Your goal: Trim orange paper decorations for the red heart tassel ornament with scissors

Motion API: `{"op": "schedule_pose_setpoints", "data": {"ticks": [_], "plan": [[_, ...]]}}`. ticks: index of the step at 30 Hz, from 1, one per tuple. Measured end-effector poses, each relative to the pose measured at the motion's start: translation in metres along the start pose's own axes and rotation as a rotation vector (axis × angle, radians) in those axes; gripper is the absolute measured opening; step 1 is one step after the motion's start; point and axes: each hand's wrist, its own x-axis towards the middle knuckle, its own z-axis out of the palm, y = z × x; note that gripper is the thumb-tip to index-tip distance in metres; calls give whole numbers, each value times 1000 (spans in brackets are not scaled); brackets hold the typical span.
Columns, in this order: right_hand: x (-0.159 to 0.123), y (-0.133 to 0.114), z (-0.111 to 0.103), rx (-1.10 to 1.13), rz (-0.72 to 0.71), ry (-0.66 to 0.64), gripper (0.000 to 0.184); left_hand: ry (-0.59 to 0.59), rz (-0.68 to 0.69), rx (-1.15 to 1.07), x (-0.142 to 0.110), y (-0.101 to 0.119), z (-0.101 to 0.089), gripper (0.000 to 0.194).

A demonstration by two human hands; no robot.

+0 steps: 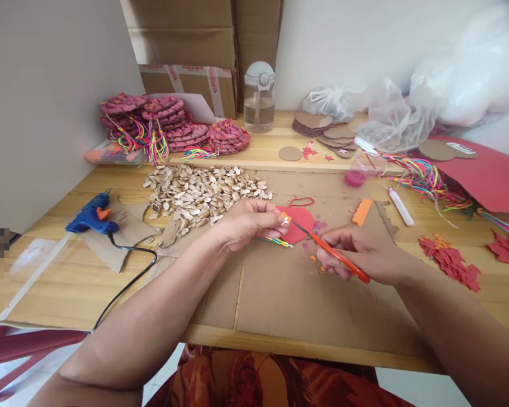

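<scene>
My left hand (254,223) pinches a small piece of orange paper (285,217) between thumb and fingertips. In my right hand (356,251) is a pair of scissors (343,261) with red handles; the blades point at the orange paper. Beneath the two hands lies a red round paper piece (301,224) on a flat cardboard sheet (297,299). A red cord loop (302,202) shows at its top, and colourful strings (275,242) stick out below. Small orange scraps (313,258) lie by my right fingers. An orange paper strip (362,212) rests beyond my right hand.
Many shells (203,195) cover the back left. A blue glue gun (93,215) trails a black cord. Woven pink discs (173,124), a water bottle (259,96), cardboard discs (311,123) and a cup of pink liquid (362,169) stand behind. Red scraps (449,263) lie right.
</scene>
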Motion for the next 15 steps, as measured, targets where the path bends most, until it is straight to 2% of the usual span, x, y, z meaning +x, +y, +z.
{"op": "schedule_pose_setpoints", "data": {"ticks": [5,15], "plan": [[1,13,-7,-70,-9,-33,37,14,-34,30,0,1,2,12],[-2,20,1,-133,28,20,30,-4,-63,18,-2,-5,6,8]]}}
